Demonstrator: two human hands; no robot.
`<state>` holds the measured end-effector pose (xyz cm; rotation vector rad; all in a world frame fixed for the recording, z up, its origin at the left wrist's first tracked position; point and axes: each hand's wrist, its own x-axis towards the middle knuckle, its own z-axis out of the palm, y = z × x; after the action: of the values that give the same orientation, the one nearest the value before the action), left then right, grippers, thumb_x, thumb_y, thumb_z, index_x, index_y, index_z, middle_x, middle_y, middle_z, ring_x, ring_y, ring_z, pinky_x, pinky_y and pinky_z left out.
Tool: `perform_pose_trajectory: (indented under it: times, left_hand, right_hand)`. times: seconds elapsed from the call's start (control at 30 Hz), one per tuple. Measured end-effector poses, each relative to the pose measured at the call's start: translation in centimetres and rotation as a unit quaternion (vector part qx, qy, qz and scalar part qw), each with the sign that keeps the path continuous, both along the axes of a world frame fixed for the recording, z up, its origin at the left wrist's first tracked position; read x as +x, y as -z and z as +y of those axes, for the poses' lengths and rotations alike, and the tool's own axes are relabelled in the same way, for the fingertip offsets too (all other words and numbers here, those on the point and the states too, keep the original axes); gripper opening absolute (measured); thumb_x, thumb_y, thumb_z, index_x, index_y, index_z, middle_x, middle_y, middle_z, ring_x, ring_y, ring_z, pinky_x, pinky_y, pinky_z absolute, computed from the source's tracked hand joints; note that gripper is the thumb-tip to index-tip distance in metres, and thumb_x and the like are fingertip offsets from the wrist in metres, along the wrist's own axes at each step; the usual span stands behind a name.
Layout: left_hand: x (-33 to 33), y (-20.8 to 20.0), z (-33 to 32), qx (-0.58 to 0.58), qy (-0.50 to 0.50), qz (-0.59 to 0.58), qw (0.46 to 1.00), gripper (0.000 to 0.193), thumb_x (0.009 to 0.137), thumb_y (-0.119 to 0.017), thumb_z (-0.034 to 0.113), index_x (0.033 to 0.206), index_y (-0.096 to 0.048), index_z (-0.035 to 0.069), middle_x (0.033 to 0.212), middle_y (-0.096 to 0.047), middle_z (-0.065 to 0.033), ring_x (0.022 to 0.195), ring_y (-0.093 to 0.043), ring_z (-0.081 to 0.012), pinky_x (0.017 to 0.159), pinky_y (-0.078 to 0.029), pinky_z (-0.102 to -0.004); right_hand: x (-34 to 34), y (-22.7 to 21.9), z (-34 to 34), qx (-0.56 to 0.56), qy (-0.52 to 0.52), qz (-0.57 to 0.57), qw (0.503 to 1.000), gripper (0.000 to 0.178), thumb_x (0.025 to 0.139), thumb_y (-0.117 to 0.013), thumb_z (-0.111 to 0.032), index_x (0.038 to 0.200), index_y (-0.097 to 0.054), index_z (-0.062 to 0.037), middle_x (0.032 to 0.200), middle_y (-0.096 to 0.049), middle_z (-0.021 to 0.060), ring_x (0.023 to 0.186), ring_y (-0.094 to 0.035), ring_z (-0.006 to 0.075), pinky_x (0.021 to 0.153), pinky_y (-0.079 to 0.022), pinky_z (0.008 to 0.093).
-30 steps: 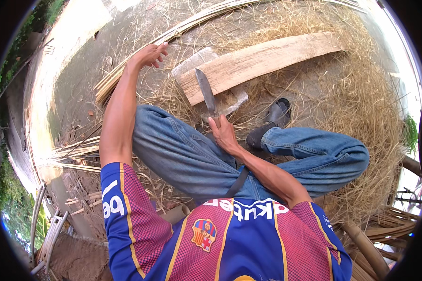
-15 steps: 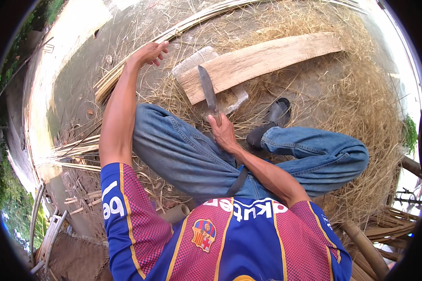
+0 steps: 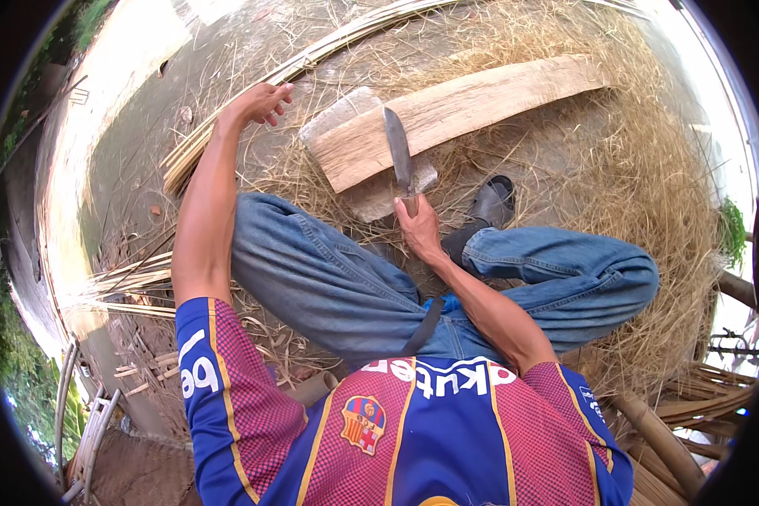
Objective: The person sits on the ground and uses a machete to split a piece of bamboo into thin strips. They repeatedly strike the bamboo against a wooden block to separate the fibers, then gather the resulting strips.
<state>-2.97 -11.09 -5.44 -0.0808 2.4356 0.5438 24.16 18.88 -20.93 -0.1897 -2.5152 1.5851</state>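
My right hand point(image 3: 418, 226) is wrapped round the handle of a large knife point(image 3: 399, 150), its broad dark blade pointing away from me. The blade lies over the near side of a long wooden board point(image 3: 455, 110), whether touching it or just above I cannot tell. Under the board's left end sits a pale stone block point(image 3: 337, 114). Reaching forward, my left hand point(image 3: 262, 103) holds nothing, its fingers apart. It hovers by a bundle of long split strips point(image 3: 299, 63), left of the board.
Dry fibre shavings point(image 3: 632, 185) cover the ground on the right. More thin strips point(image 3: 139, 282) lie to my left. My bent legs point(image 3: 312, 270) and a dark shoe point(image 3: 492, 202) are close to the board. A bamboo pole point(image 3: 659, 443) stands at the lower right.
The knife and my right hand have moved right along the board's near edge, the blade now steeper. My left hand has shifted slightly left and stays empty.
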Motion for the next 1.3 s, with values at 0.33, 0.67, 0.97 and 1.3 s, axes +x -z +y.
perform_pose_trajectory:
  times: [0.33,0.67,0.97,1.3]
  left_hand:
    - [0.3,-0.3,-0.1,0.008,0.002,-0.007,1.000,0.066,0.101,-0.037,0.063,0.128,-0.066,0.010,0.110,-0.070,-0.0122,0.079,-0.071,-0.0173,0.082,-0.057,-0.0386]
    - [0.8,-0.9,1.4,0.030,-0.008,-0.003,1.000,0.066,0.101,-0.038,0.063,0.129,-0.064,0.009,0.112,-0.070,-0.0135,0.079,-0.070,-0.0196,0.080,-0.055,-0.0398]
    - [0.8,-0.9,0.1,0.032,-0.022,-0.023,0.999,0.066,0.101,-0.038,0.063,0.129,-0.063,0.009,0.111,-0.069,-0.0128,0.081,-0.070,-0.0195,0.082,-0.055,-0.0408]
    - [1.0,-0.7,0.4,0.023,-0.005,-0.020,1.000,0.067,0.102,-0.036,0.063,0.132,-0.063,0.010,0.115,-0.069,-0.0165,0.080,-0.071,-0.0203,0.086,-0.055,-0.0435]
  right_hand:
    - [0.4,-1.5,-1.1,-0.140,0.032,-0.176,0.974,0.036,0.096,-0.064,-0.032,0.097,-0.053,0.0018,0.071,-0.062,0.0200,0.061,-0.064,0.0353,0.060,-0.049,0.0486]
    - [0.4,-3.4,-1.5,-0.067,-0.018,-0.185,0.980,0.037,0.095,-0.064,-0.033,0.095,-0.052,0.0022,0.074,-0.064,0.0247,0.067,-0.066,0.0404,0.064,-0.048,0.0500]
    - [0.6,-2.3,-1.0,-0.022,-0.088,-0.140,0.986,0.042,0.095,-0.065,-0.035,0.094,-0.051,0.0039,0.070,-0.061,0.0275,0.066,-0.063,0.0444,0.062,-0.047,0.0504]
    - [1.1,-3.5,-2.0,-0.043,-0.115,-0.181,0.976,0.040,0.096,-0.065,-0.034,0.093,-0.050,0.0029,0.072,-0.061,0.0283,0.069,-0.063,0.0470,0.061,-0.046,0.0499]
